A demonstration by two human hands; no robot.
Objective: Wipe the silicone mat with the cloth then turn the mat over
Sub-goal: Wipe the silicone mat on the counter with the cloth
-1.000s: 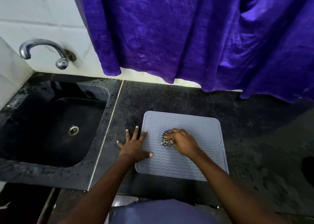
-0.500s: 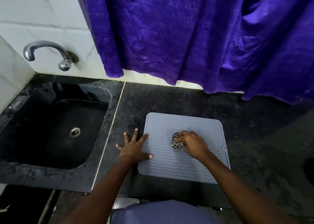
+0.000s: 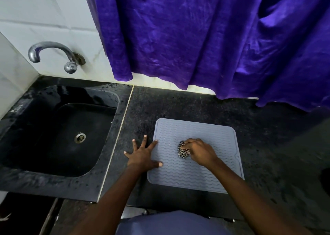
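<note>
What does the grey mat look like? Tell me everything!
The mat is a grey-blue square with rounded corners, wavy ridges and a raised rim. It lies flat on the dark counter, right of the sink. The left hand presses its left edge with spread fingers; the right hand holds a bunched checkered cloth on its middle.

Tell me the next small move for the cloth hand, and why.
Probably sweep the right hand with the balled checkered cloth toward the near edge of the silicone mat: the cloth sits mid-mat, the mat lies flat, not yet turned over, and the left hand steadies its left edge.
</note>
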